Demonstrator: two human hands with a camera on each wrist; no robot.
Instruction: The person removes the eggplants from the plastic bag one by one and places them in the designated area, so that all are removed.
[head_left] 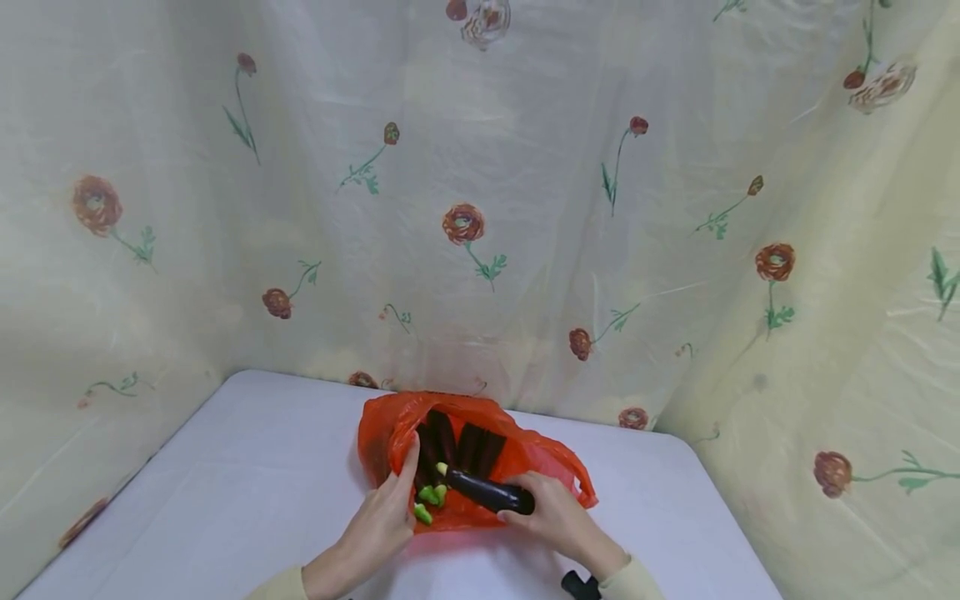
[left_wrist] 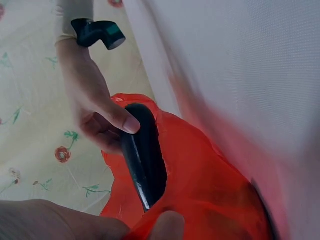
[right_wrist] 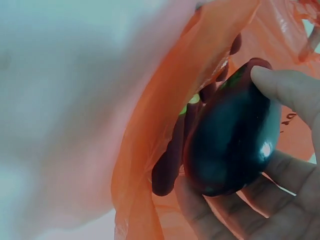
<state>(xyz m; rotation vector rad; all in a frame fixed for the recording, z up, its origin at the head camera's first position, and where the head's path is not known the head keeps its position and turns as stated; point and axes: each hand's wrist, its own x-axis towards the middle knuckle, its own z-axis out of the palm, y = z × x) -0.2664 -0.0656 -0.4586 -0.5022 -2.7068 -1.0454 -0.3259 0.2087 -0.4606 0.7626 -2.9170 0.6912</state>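
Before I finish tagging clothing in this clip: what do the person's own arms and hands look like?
The left hand and right hand are gloveless. The long sleeves are pale cream. A black, bent device sits at the right wrist.

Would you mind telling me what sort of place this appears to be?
Probably a small makeshift workspace, screened off: a flowered sheet hangs behind and beside a white table, where a red bag of eggplants lies.

text: none legible | orange-red bag (right_wrist: 137, 170): small dark marks (right_wrist: 288, 119), too unclear to read
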